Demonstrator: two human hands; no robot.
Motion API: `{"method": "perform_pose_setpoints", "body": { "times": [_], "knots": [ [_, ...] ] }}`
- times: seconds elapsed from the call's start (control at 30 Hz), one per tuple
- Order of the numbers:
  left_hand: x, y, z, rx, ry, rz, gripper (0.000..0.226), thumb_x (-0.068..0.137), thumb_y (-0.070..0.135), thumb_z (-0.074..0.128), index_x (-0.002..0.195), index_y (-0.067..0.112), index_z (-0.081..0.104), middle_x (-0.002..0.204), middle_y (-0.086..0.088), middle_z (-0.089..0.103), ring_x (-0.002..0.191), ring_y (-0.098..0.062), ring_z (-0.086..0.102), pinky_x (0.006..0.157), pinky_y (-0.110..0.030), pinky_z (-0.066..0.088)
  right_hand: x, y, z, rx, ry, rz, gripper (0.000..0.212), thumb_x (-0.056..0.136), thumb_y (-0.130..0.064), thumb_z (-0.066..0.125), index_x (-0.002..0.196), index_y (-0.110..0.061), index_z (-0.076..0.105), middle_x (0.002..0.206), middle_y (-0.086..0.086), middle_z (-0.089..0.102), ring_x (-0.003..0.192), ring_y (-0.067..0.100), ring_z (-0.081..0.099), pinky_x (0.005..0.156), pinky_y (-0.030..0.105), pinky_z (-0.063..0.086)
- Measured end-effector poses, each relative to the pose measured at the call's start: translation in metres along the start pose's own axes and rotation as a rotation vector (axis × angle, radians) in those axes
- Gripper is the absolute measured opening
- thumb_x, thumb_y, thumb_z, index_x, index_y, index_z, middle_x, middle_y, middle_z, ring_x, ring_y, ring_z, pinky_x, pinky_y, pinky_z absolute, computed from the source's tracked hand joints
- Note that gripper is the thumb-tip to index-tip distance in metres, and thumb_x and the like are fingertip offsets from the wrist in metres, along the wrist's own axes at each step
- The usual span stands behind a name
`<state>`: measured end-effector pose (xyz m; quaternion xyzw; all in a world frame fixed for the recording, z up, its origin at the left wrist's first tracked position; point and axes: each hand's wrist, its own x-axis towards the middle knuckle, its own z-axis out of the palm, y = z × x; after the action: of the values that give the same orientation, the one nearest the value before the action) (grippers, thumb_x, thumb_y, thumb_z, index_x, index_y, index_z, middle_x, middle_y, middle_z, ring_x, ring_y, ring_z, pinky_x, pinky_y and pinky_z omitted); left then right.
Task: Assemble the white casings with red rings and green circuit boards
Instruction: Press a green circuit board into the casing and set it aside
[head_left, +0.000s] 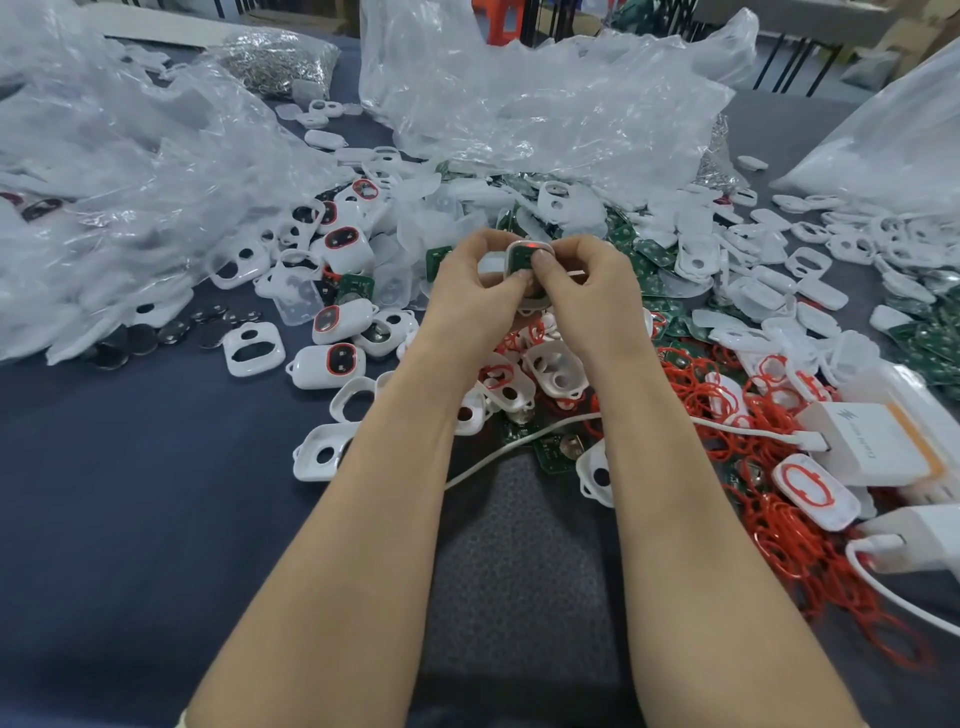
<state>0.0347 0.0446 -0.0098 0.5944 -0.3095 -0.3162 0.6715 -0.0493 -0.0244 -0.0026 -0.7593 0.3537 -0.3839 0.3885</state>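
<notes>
Both my hands hold one white casing (521, 254) above the middle of the table; a green circuit board sits in it and a small red light glows at its top. My left hand (478, 283) grips it from the left and my right hand (584, 283) from the right, thumbs pressing on the board. Loose red rings (727, 410) lie in a heap to the right. Green circuit boards (644, 249) are scattered behind my hands. Finished casings with red rings (327, 364) lie to the left.
Crumpled clear plastic bags (130, 171) cover the left and back of the dark blue table (130, 519). Coin batteries (140, 338) lie at the left. White chargers (872, 441) with white cables (519, 441) sit at the right. Empty white casing halves (810, 260) litter the right side.
</notes>
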Motion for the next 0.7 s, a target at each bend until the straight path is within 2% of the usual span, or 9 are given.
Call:
{"method": "perform_pose_setpoints", "body": {
  "times": [0.13, 0.3, 0.4, 0.47, 0.57, 0.7],
  "knots": [
    [0.0002, -0.0025, 0.0028, 0.010, 0.022, 0.019, 0.024, 0.094, 0.003, 0.055, 0.093, 0.027, 0.058, 0.073, -0.003, 0.071, 0.068, -0.015, 0.070, 0.075, -0.036, 0.060, -0.0005, -0.0010, 0.0019, 0.040, 0.034, 0.038, 0.007, 0.093, -0.020, 0.060, 0.092, -0.015, 0.065, 0.087, -0.002, 0.064, 0.090, 0.017, 0.061, 0.084, 0.031, 0.050],
    [-0.0011, -0.0024, 0.0026, -0.014, -0.015, -0.024, 0.025, 0.095, 0.005, 0.055, 0.095, 0.030, 0.058, 0.080, -0.005, 0.072, 0.069, -0.011, 0.071, 0.062, -0.024, 0.055, -0.0001, 0.0020, -0.0016, 0.105, 0.015, 0.083, 0.012, 0.092, -0.017, 0.061, 0.098, -0.010, 0.069, 0.079, -0.006, 0.063, 0.078, 0.010, 0.061, 0.074, 0.021, 0.050],
    [-0.0004, -0.0020, 0.0018, 0.007, -0.011, -0.024, 0.025, 0.095, 0.005, 0.056, 0.095, 0.030, 0.058, 0.076, -0.001, 0.073, 0.069, -0.010, 0.072, 0.060, -0.022, 0.055, 0.0006, 0.0025, -0.0021, 0.114, 0.009, 0.084, 0.006, 0.092, -0.018, 0.061, 0.093, -0.014, 0.067, 0.076, -0.009, 0.062, 0.072, 0.005, 0.059, 0.067, 0.015, 0.048],
    [0.0000, -0.0019, 0.0014, 0.041, -0.001, -0.005, 0.026, 0.094, 0.005, 0.056, 0.093, 0.031, 0.058, 0.070, 0.002, 0.073, 0.069, -0.012, 0.072, 0.066, -0.028, 0.059, 0.0009, 0.0023, -0.0019, 0.087, 0.016, 0.067, 0.005, 0.091, -0.020, 0.062, 0.091, -0.016, 0.066, 0.078, -0.008, 0.063, 0.074, 0.006, 0.059, 0.067, 0.014, 0.048],
    [-0.0004, -0.0018, 0.0016, 0.064, 0.005, 0.018, 0.027, 0.094, 0.004, 0.054, 0.092, 0.030, 0.058, 0.066, 0.002, 0.072, 0.068, -0.013, 0.072, 0.073, -0.033, 0.060, 0.0008, 0.0017, -0.0001, 0.071, 0.018, 0.060, 0.006, 0.091, -0.020, 0.062, 0.093, -0.015, 0.065, 0.085, -0.003, 0.064, 0.081, 0.012, 0.061, 0.074, 0.023, 0.050],
    [-0.0018, -0.0016, 0.0031, 0.067, -0.002, 0.013, 0.024, 0.095, 0.004, 0.053, 0.097, 0.028, 0.058, 0.078, -0.005, 0.072, 0.072, -0.016, 0.071, 0.082, -0.041, 0.059, 0.0006, 0.0019, 0.0010, 0.080, 0.033, 0.072, 0.012, 0.092, -0.019, 0.061, 0.098, -0.012, 0.068, 0.087, -0.001, 0.066, 0.084, 0.013, 0.062, 0.076, 0.024, 0.050]
  ]
}}
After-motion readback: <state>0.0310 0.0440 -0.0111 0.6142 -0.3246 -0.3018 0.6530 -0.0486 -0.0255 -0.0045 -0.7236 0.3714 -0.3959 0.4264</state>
